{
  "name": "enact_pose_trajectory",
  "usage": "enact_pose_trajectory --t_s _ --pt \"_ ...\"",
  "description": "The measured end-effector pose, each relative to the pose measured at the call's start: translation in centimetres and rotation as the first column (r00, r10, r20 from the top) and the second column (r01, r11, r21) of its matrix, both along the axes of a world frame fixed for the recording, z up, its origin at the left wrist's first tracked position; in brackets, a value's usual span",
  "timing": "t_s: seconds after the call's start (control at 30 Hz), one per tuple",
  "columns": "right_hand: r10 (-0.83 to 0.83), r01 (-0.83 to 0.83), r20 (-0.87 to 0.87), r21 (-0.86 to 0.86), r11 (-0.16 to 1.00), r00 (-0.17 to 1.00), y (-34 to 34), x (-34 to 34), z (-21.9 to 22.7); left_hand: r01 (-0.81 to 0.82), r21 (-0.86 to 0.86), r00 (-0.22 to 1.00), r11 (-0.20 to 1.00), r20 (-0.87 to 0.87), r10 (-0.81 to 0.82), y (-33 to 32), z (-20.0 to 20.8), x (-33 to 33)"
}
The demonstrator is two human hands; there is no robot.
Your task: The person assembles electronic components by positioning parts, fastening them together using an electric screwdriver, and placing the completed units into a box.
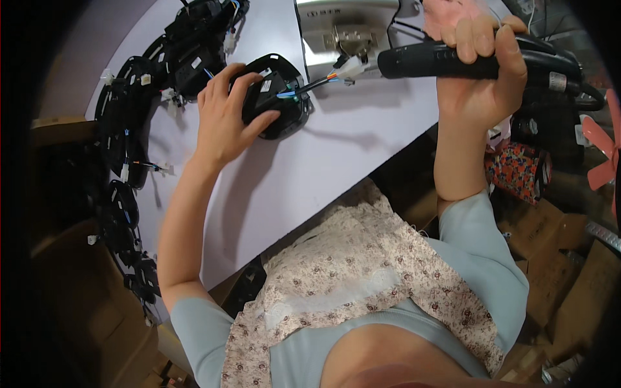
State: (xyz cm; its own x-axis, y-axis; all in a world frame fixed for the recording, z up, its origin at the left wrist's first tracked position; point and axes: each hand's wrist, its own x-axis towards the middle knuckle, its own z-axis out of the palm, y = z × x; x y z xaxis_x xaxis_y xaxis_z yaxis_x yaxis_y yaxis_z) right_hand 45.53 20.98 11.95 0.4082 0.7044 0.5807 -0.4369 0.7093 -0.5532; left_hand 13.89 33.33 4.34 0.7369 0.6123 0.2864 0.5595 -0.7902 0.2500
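Observation:
On the white table, my left hand (226, 116) holds a rounded black plastic housing (275, 126), fingers over its far left edge and thumb along its near side. Blue and other wires (314, 85) come out of the housing and run right to a white plug connector (352, 66). My right hand (482, 74) is closed around a thick black rod-shaped piece (414, 61), raised above the table's right side. The rod's left end is close to the connector; whether they touch I cannot tell. The exact kind of the rod is unclear.
Several black housings with wires (123, 116) line the table's left and far edge. A silver metal fixture (343, 35) stands at the back. Right of the table are a pink fan (603, 152), a floral cloth bag (517, 169) and cardboard boxes (543, 239).

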Motion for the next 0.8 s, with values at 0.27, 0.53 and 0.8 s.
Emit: enact_pose_trajectory --t_s 0.27,0.53,0.8 --pt "-0.1 0.096 0.035 0.114 0.989 0.994 -0.2 -0.1 0.7 -0.118 -0.038 0.992 0.992 0.049 0.12 -6.8 -1.4 -1.7" --pt "-0.229 0.225 0.03 0.103 0.969 0.973 -0.2 0.2 2.6 -0.096 0.018 0.994 0.995 0.045 0.095 -8.6 -1.2 -1.0" --pt "-0.189 0.177 0.16 0.086 0.981 0.969 3.8 -1.9 -0.4 -0.142 -0.084 0.985 0.986 0.084 0.149 -9.0 -1.1 -0.4"
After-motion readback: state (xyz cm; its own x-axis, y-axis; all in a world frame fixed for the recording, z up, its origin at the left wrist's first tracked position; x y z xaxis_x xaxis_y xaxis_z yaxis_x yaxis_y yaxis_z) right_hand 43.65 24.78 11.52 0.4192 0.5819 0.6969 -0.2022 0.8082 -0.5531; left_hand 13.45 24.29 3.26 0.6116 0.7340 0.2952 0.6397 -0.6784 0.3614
